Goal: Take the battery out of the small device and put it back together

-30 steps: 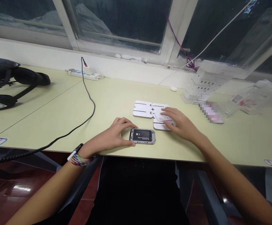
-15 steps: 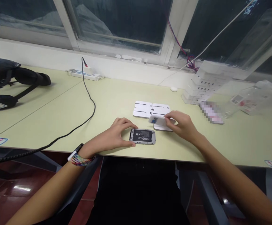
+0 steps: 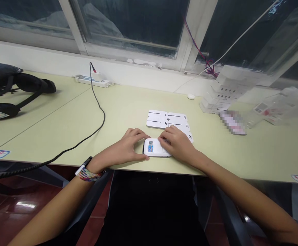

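Observation:
A small white device (image 3: 154,148) lies near the front edge of the pale green table (image 3: 128,109), its white back cover with a blue label now on top. My left hand (image 3: 124,148) grips the device's left end with curled fingers. My right hand (image 3: 176,143) presses down on the cover's right side, fingers bent over it. Just behind the hands lie three flat white covers (image 3: 168,121) side by side.
A black cable (image 3: 94,99) runs from a white power strip (image 3: 92,80) to the front left edge. A black bag (image 3: 10,92) sits far left. Stacked clear trays (image 3: 220,94) and plastic packets (image 3: 277,106) stand at the right.
My right hand picked a white cover from the pile behind and laid it over the device, hiding the black battery. The left hand stayed on the device.

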### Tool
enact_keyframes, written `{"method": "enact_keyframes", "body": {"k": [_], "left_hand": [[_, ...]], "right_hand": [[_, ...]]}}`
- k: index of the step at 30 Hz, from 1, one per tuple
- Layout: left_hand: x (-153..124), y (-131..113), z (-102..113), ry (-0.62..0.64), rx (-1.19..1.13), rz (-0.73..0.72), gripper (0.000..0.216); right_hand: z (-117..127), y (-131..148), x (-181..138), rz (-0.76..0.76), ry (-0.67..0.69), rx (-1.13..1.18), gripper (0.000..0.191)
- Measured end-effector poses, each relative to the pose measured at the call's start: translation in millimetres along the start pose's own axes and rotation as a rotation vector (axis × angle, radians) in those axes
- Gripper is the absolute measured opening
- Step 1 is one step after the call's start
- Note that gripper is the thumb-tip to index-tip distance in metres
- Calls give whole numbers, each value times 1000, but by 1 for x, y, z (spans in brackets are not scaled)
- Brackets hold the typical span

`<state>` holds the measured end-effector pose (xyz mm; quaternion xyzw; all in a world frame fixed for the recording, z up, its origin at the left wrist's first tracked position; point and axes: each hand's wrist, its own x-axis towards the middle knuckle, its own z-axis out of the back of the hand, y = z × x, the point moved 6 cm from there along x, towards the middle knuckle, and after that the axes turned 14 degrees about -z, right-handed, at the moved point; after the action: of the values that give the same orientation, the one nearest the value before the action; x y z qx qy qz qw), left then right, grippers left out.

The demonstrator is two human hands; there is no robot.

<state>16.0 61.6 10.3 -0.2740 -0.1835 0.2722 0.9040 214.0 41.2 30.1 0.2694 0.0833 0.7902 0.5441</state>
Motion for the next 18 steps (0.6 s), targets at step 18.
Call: {"method": "enact_keyframes", "body": {"k": [18], "left_hand": [[2, -11, 4, -37, 23, -70, 50]], "right_hand": [[26, -6, -17, 81, 126, 97, 22]]}}
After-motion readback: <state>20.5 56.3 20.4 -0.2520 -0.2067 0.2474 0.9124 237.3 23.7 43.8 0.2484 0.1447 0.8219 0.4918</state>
